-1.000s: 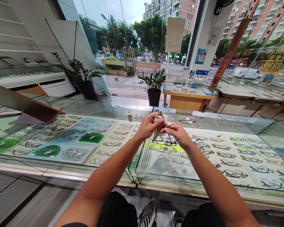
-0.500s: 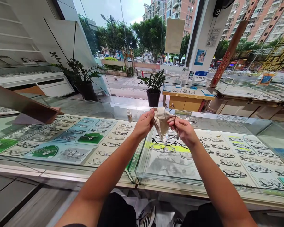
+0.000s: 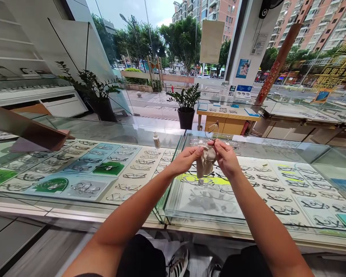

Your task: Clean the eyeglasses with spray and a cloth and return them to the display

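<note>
Both my hands are raised together over a glass display counter (image 3: 207,207). My left hand (image 3: 186,159) pinches a beige cleaning cloth (image 3: 204,163) that hangs between the hands. My right hand (image 3: 225,157) is closed on a pair of thin wire-rimmed glasses (image 3: 212,130), one round lens sticking up above my fingers. The cloth covers part of the frame, and the two hands nearly touch.
Under the glass lie several rows of glasses on cards (image 3: 276,184). A small white spray bottle (image 3: 156,140) stands on the counter to the left of my hands. A brown wooden stand (image 3: 29,130) is at the far left. Potted plants (image 3: 186,104) stand behind, by the window.
The hands dropped slightly and came closer together. The cloth, spread wide half a second ago, is now bunched small, and the lens now pokes up above my right hand.
</note>
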A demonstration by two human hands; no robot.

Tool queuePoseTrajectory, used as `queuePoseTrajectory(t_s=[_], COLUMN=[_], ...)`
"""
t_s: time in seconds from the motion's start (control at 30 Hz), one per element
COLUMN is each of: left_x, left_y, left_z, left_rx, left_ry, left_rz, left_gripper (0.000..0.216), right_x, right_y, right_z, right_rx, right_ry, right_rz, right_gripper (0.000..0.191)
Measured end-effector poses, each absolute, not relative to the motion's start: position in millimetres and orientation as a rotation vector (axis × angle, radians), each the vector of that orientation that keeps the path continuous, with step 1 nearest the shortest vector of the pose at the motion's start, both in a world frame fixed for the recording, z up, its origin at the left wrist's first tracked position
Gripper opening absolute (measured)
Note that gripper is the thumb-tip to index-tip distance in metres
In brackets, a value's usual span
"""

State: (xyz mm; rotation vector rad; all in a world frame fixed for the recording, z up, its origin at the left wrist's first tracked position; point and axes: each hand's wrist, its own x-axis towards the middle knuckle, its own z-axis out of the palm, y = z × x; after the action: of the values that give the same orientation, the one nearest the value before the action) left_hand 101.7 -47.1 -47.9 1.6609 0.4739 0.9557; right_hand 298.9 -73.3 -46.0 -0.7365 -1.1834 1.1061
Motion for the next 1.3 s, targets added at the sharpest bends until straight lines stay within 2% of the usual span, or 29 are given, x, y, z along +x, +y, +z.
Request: queuePoseTrajectory(t_s=[0.2,0.63,0.87,1.13,1.3], left_x=[105.4,115.7,120.5,124.3,112.0], left_y=[-52.4,-57.5,-64.2,-61.2,-50.7], left_z=[-46.4,-53.2,-52.7,-55.1,-47.3], left_rx=[1.655,1.425,1.407,1.498,1.680], left_ry=[0.441,0.520,0.456,0.564,0.552], left_rz=[0.948,1.062,1.069,1.305,1.159], left_gripper=[0.062,0.052,0.071,0.061,0.065], right_x=[294.3,282.7,281.6,269.7,275.6], right_y=[-76.2,-75.2,-73.3,-79.5,-77.6], right_z=[-44.4,-51.1,-51.9,-54.0,-50.9], right_rx=[-0.686,-0.648,-0.643,-0.647,-0.677], right_ry=[-1.280,-1.346,-1.212,-1.296,-1.180], right_rz=[1.060,1.022,1.072,0.999,1.048], right_gripper=[0.040,0.038,0.038,0.039,0.038])
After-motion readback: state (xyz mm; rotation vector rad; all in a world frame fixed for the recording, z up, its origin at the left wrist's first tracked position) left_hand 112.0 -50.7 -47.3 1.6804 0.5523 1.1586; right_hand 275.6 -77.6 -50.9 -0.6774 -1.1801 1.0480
